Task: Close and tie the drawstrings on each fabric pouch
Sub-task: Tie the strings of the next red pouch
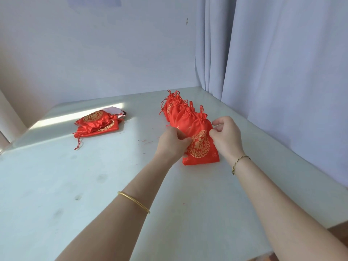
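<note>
A red satin pouch (201, 147) with a gold emblem lies at the near end of an overlapping row of red pouches (177, 110) on the white table (94, 185). My left hand (172, 143) pinches its left edge with curled fingers. My right hand (226, 137) pinches its right edge near the gathered top. The pouches in the row have their tops cinched, with red drawstrings sticking up. A second small pile of red pouches (97, 123) lies at the left, flat, with loose strings trailing toward me.
A pale curtain (282, 72) hangs close along the table's right and far edge. A white wall stands behind. A pinkish cloth (116, 110) lies behind the left pile. Tiny red thread bits (144, 140) dot the table centre.
</note>
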Available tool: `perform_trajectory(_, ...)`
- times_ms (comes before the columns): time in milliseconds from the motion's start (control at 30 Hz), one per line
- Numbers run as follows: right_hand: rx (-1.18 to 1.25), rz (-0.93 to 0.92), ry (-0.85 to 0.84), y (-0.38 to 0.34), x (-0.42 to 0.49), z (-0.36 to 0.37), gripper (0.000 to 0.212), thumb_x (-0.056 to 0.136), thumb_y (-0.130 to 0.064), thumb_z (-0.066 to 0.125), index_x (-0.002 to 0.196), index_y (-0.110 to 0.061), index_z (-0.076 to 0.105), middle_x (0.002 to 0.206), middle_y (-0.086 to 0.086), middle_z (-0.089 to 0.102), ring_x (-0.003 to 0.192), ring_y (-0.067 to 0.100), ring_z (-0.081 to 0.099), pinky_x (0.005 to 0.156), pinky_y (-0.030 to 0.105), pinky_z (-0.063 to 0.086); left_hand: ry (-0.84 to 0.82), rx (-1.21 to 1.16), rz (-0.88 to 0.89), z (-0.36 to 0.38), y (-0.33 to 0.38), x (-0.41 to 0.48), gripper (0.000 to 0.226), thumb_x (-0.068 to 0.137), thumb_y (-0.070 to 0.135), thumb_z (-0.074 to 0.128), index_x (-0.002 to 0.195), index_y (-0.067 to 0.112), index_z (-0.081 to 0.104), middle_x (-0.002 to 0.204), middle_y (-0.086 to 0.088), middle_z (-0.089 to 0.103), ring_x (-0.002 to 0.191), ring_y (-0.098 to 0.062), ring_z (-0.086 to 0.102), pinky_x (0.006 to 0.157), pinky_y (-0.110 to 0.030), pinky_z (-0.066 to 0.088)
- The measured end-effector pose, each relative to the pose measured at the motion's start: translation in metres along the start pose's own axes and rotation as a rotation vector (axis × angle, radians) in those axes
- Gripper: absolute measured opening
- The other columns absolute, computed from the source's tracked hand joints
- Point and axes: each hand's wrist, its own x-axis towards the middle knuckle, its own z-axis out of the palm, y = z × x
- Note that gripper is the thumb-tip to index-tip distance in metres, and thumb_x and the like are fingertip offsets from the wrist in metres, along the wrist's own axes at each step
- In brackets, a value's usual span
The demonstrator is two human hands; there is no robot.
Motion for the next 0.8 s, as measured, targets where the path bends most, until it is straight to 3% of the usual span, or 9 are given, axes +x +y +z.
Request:
perform_trajectory(100, 0.123, -0.085, -0.013, -0.008, 0.001, 0.004, 0.011, 0.087, -0.005, 0.054, 0.094, -0.013, 0.051, 0.076, 0.002, 0.056, 0.052, 0.006, 0.057, 0.051, 0.017, 0.046, 0.001, -0.065, -0.016, 0.002, -0.003, 0.0, 0.01, 0.089, 0.01, 0.058, 0.085, 0.006, 0.05, 0.064, -0.005, 0.056, 0.047, -0.016, 0.058, 0.064, -0.042, 0.059)
perform_trajectory(167, 0.116, -0.095, -0.006, -0.009, 0.003, 0.005, 0.011, 0.086, -0.007, 0.053, 0.092, -0.015, 0.048, 0.081, 0.003, 0.056, 0.058, 0.011, 0.062, 0.055, 0.024, 0.052, 0.017, -0.112, -0.041, 0.004, -0.004, 0.0, 0.01, 0.091, 0.009, 0.055, 0.095, 0.004, 0.048, 0.069, -0.006, 0.054, 0.049, -0.018, 0.058, 0.063, -0.048, 0.058)
perform_trajectory(200, 0.075, -0.069, -0.017, -0.01, 0.002, 0.003, 0.012, 0.083, -0.011, 0.053, 0.091, -0.017, 0.046, 0.084, 0.004, 0.057, 0.064, 0.019, 0.065, 0.06, 0.033, 0.056, 0.027, -0.132, -0.055, 0.006, -0.005, 0.0, 0.011, 0.092, 0.009, 0.054, 0.098, 0.004, 0.047, 0.071, -0.007, 0.053, 0.047, -0.017, 0.057, 0.059, -0.046, 0.059)
perform_trajectory(267, 0.0, 0.006, -0.1, -0.013, -0.004, -0.005, 0.016, 0.079, -0.018, 0.056, 0.09, -0.014, 0.044, 0.082, 0.005, 0.059, 0.061, 0.026, 0.067, 0.055, 0.039, 0.057, 0.053, -0.169, -0.062, 0.008, -0.005, 0.0, 0.01, 0.093, 0.01, 0.052, 0.101, 0.006, 0.046, 0.073, -0.007, 0.052, 0.04, -0.011, 0.057, 0.048, -0.037, 0.057)
perform_trajectory(333, -0.018, 0.022, -0.211, -0.013, -0.012, -0.008, 0.027, 0.076, -0.023, 0.065, 0.088, -0.01, 0.045, 0.078, 0.005, 0.059, 0.055, 0.025, 0.067, 0.049, 0.038, 0.056, 0.082, -0.198, -0.057, 0.012, -0.005, 0.003, 0.008, 0.094, 0.009, 0.05, 0.1, 0.007, 0.046, 0.072, -0.007, 0.052, 0.036, -0.008, 0.056, 0.043, -0.033, 0.056)
perform_trajectory(433, -0.14, -0.062, -0.294, -0.009, -0.014, 0.001, 0.038, 0.066, -0.035, 0.076, 0.081, -0.016, 0.047, 0.083, 0.007, 0.054, 0.064, 0.026, 0.063, 0.053, 0.037, 0.053, 0.115, -0.224, -0.058, 0.016, -0.005, 0.009, 0.006, 0.093, 0.01, 0.048, 0.098, 0.009, 0.044, 0.072, -0.01, 0.057, 0.04, -0.014, 0.059, 0.045, -0.034, 0.056)
perform_trajectory(533, -0.208, -0.071, -0.319, 0.001, -0.004, 0.015, 0.04, 0.065, -0.039, 0.077, 0.074, -0.023, 0.042, 0.086, 0.008, 0.053, 0.064, 0.026, 0.059, 0.057, 0.032, 0.047, 0.13, -0.188, -0.078, 0.018, -0.006, 0.017, 0.006, 0.093, 0.012, 0.048, 0.098, 0.009, 0.045, 0.087, -0.021, 0.064, 0.047, -0.023, 0.063, 0.039, -0.026, 0.05)
perform_trajectory(667, -0.253, -0.117, -0.32, 0.008, 0.01, 0.028, 0.034, 0.072, -0.033, 0.073, 0.079, -0.018, 0.044, 0.089, 0.007, 0.054, 0.068, 0.021, 0.053, 0.053, 0.027, 0.036, 0.146, -0.162, -0.088, 0.017, -0.012, 0.032, 0.005, 0.093, 0.012, 0.047, 0.097, 0.009, 0.045, 0.094, -0.019, 0.062, 0.053, -0.024, 0.064, 0.056, -0.036, 0.058)
perform_trajectory(800, -0.305, -0.157, -0.335, 0.012, 0.025, 0.04, 0.034, 0.076, -0.033, 0.07, 0.089, -0.014, 0.046, 0.095, 0.011, 0.055, 0.076, 0.024, 0.053, 0.059, 0.03, 0.034, 0.133, -0.211, -0.134, 0.012, -0.016, 0.047, 0.004, 0.094, 0.009, 0.043, 0.097, 0.007, 0.044, 0.075, -0.011, 0.06, 0.055, -0.022, 0.062, 0.069, -0.041, 0.059)
